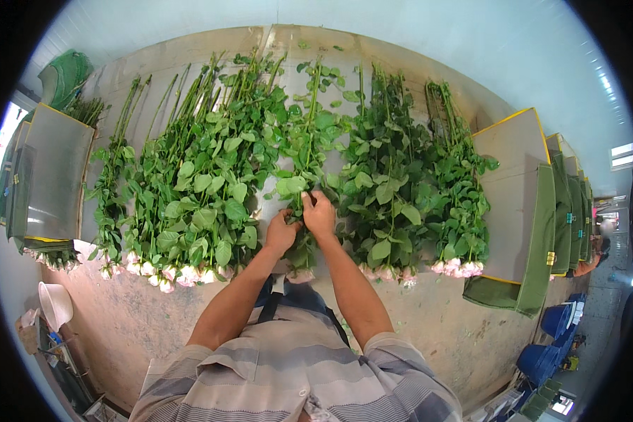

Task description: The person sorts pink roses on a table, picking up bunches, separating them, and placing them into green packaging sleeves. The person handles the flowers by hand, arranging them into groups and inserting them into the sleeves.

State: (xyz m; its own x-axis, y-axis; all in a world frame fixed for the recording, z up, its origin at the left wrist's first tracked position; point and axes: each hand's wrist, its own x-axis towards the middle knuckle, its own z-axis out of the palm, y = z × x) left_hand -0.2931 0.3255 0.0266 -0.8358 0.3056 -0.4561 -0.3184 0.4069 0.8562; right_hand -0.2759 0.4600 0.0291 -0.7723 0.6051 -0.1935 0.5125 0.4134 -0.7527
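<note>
Several long-stemmed pink roses lie in bunches on a table (332,47), their stems pointing away from me and their blooms at the near edge. In the middle, both my hands are at the leafy stems of a rose bunch (311,124). My left hand (283,232) has its fingers curled at the stems; what it grips is partly hidden by leaves. My right hand (319,213) is just beside it, thumb and forefinger at a leaf. A large rose bunch (205,179) lies to the left; another rose bunch (387,184) and a smaller rose bunch (459,184) lie to the right.
Grey panels with yellow edges and green cloth stand at the left (58,174) and right (511,195) ends. Blue buckets (539,361) are at lower right, a white basin (56,305) at lower left. Another person's arm (585,266) shows at far right.
</note>
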